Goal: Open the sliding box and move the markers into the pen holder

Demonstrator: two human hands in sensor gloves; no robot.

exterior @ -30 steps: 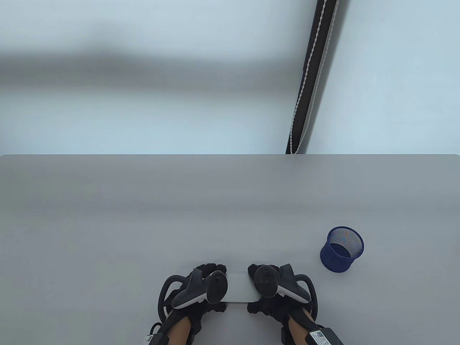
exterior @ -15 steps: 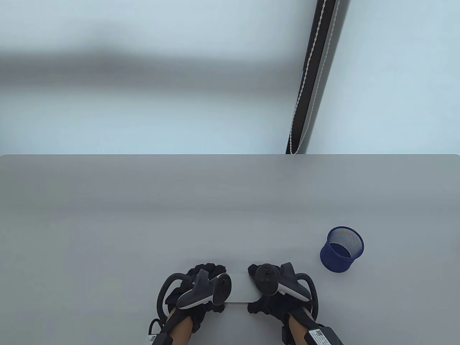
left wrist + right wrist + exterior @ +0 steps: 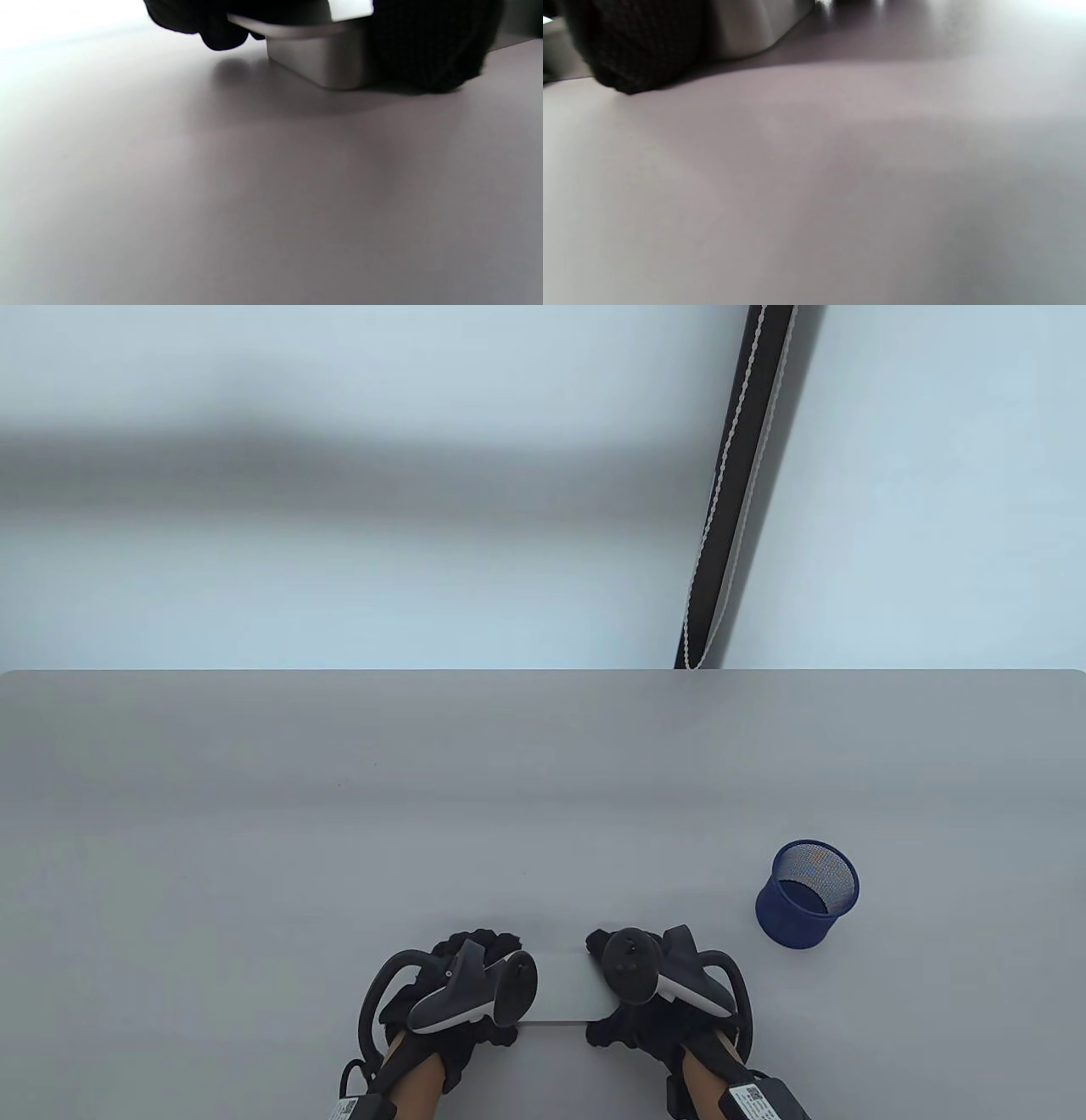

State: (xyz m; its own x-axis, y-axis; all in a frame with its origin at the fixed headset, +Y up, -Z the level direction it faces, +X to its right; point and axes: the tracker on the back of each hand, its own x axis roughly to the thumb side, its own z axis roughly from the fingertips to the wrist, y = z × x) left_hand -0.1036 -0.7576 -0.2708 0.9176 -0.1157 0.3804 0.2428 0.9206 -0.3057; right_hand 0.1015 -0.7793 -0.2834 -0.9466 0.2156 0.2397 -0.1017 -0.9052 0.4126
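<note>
Grey table (image 3: 254, 857), box (image 3: 567, 988) at its near edge, left hand (image 3: 462, 984) and right hand (image 3: 649, 984) gripping its ends; feels stiff, slick, light, so I'd pinch the lid's edge.

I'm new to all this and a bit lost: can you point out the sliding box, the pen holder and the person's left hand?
sliding box (image 3: 567, 988): table view, bare lid between the hands.
pen holder (image 3: 796, 929): table view, blue mesh outer wall.
left hand (image 3: 462, 988): table view, tracker on its back.

Your light: soft, even | wrist views: blurred, glare at top corners | grey matte worktop (image 3: 254, 814): faint shadows
</note>
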